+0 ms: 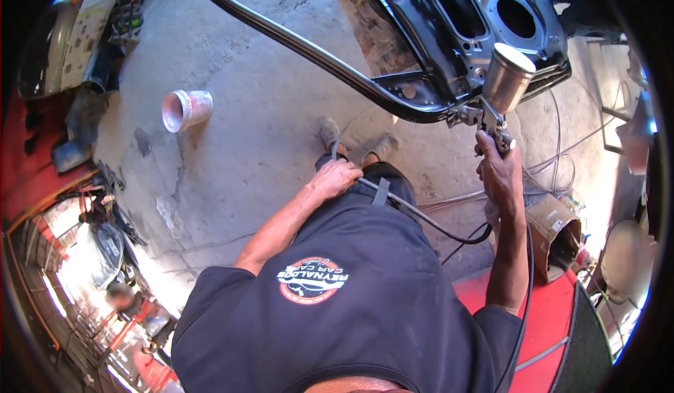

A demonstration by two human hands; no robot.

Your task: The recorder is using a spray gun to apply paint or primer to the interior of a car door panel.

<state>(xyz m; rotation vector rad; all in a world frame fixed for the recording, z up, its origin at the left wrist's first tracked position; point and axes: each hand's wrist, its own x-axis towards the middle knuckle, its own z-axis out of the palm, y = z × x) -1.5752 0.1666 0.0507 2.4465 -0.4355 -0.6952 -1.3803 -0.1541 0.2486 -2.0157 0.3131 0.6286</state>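
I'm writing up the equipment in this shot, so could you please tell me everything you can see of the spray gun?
The spray gun looks grey and metallic. A large silver cylindrical cup tops it, leaning toward the picture's upper right, with a pale round end. The right hand grips it, hiding its lower part. The nozzle end points left, near the glossy black panel; whether they touch is unclear.

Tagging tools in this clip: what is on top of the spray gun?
A silvery metal cup with a pale, round top sits on the spray gun. The cup's walls and top hide any contents.
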